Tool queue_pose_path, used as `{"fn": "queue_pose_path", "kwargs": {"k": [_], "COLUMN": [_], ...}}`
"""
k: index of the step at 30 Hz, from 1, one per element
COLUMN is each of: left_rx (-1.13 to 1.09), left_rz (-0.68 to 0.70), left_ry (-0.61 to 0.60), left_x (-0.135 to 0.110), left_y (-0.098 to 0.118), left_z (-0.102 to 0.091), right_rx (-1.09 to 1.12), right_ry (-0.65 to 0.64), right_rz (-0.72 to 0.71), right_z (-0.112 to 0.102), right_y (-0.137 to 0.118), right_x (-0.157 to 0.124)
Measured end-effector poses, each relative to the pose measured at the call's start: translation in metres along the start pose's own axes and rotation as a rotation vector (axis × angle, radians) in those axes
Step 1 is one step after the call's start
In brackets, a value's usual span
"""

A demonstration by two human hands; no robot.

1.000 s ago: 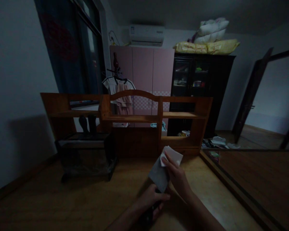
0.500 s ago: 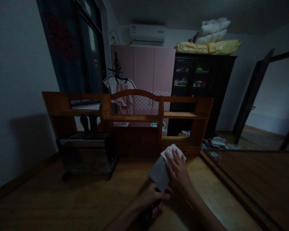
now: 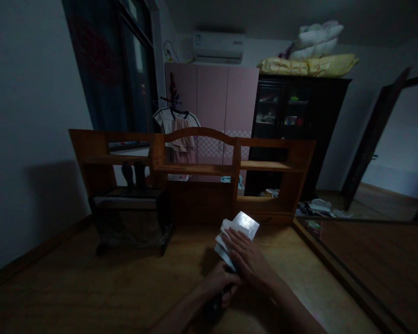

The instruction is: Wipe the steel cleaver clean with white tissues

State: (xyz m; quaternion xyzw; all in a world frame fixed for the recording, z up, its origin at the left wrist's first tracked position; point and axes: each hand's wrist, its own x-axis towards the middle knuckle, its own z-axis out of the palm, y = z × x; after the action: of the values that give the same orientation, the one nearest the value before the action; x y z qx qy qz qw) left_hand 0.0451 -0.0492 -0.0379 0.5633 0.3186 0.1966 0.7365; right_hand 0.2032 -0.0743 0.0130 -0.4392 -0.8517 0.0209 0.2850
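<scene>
My left hand (image 3: pixel 218 282) is closed round the black handle of a cleaver (image 3: pixel 250 224), whose broad blade points up and away over the table. Its far corner shines at the top, while tissue hides much of the rest. Under the fingers of my right hand (image 3: pixel 244 253), a folded white tissue (image 3: pixel 223 233) is pressed flat against the face of the blade. At the left stands a dark knife block (image 3: pixel 127 227) with see-through sides, two black handles (image 3: pixel 140 175) sticking up out of it.
A wooden shelf unit (image 3: pixel 198 169) runs along the back of the wooden table (image 3: pixel 125 287). A raised ledge (image 3: pixel 334 269) borders the table at right, beside a brown surface (image 3: pixel 379 260). A pink wardrobe (image 3: pixel 211 99) and a dark cabinet (image 3: pixel 330 111) stand beyond.
My right hand has slid the tissue down the blade toward the handle, baring the blade's far corner. The left hand keeps its hold; the view has shifted slightly.
</scene>
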Motion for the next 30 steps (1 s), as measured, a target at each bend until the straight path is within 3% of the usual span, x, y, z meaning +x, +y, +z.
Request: {"fn": "queue_pose_path", "kwargs": {"k": [3,8,11,16,21,30], "left_rx": [0.021,0.087,0.11,0.103,0.121,0.029], "left_rz": [-0.005,-0.022,-0.03,-0.036,0.022,-0.061], "left_ry": [-0.031,-0.001,0.02,0.01,-0.012,0.124], "left_x": [-0.006,-0.015,-0.014,-0.011,-0.008,0.002], "left_y": [0.003,0.005,0.004,0.006,0.007,-0.005], "left_z": [0.004,0.013,0.014,0.01,0.008,0.004], "right_rx": [-0.042,-0.179,-0.165,-0.101,-0.055,0.046], "right_ry": [0.058,0.259,0.285,0.184,0.074,-0.035], "right_rz": [0.043,0.231,0.243,0.192,0.04,-0.039], "right_z": [-0.007,-0.008,-0.002,0.008,0.012,0.005], "right_y": [0.011,0.044,0.052,0.035,0.007,-0.018], "right_x": [-0.001,-0.008,-0.01,-0.006,0.0,0.003]}}
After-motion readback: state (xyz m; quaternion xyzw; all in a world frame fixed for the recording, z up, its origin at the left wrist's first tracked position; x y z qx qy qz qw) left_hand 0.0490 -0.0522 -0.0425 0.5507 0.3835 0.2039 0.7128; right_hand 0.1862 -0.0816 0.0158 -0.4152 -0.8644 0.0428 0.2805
